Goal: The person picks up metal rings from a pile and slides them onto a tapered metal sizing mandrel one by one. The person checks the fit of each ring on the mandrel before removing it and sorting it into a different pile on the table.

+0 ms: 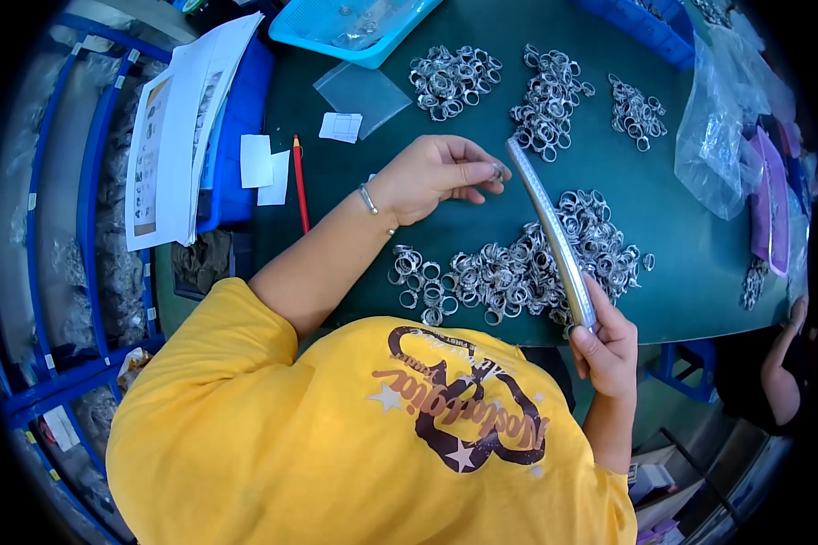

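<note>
My right hand [606, 343] grips the thick end of a tapered metal ring mandrel [554, 232] with fine marks along its length. The mandrel slants up and left over the table, its thin end near my left hand [441, 173]. Between thumb and fingers that hand pinches a small silver ring [498, 171], partly hidden by the fingertips and just apart from the mandrel's tip. Beneath the mandrel a large heap of silver rings [509, 277] spreads along the table's near side, with a looser cluster [423, 286] at its left end.
Three smaller ring piles [453, 80] lie farther back. Behind my left arm are a red pencil [301, 186], paper slips [340, 127], a plastic bag [364, 95] and a light blue tray [354, 50]. Clear bags [723, 127] and a purple tray [771, 204] sit right, near another person's arm [782, 363].
</note>
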Available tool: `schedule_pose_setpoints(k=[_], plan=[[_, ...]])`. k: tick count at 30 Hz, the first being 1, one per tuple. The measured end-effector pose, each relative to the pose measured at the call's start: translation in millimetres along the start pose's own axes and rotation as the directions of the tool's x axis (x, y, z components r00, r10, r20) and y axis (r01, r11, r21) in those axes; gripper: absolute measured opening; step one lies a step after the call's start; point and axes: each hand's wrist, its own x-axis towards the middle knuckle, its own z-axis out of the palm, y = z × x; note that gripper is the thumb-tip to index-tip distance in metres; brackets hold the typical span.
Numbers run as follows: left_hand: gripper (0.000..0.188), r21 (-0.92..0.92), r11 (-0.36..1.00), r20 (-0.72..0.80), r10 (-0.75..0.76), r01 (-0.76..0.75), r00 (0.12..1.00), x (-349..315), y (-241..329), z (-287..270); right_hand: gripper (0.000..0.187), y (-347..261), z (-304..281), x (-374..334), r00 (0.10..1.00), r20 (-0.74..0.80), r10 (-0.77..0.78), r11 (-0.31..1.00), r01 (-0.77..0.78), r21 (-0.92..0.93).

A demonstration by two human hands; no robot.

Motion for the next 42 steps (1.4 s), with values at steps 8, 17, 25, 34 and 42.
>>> schedule_pose_setpoints(k=[8,17,25,34,42], plan=[[0.019,-0.367,0.929,0.002,0.053,-0.049,0.999,2,-10,-9,0.051,-4,-7,-1,0.998,0.061,0.004,0.981,0.008,-0.195],[0.030,-0.231,0.965,0.137,0.158,-0.123,0.978,-8,-18,21,0.053,-11,6,14,0.966,0.173,-0.191,0.846,0.252,-0.471],[0.034,-0.080,0.968,0.170,0.250,-0.239,0.953,-10,-12,23,0.054,-13,5,12,0.967,0.189,-0.168,0.869,0.236,-0.435],[0.027,0.106,0.916,-0.408,0.395,-0.387,0.823,11,5,-17,0.053,2,-6,-4,0.998,0.046,-0.049,0.974,0.058,-0.219],[0.038,0.897,0.439,-0.321,0.576,0.046,0.751,11,8,-57,0.051,7,-2,-9,0.997,-0.067,-0.035,0.987,0.025,-0.156]])
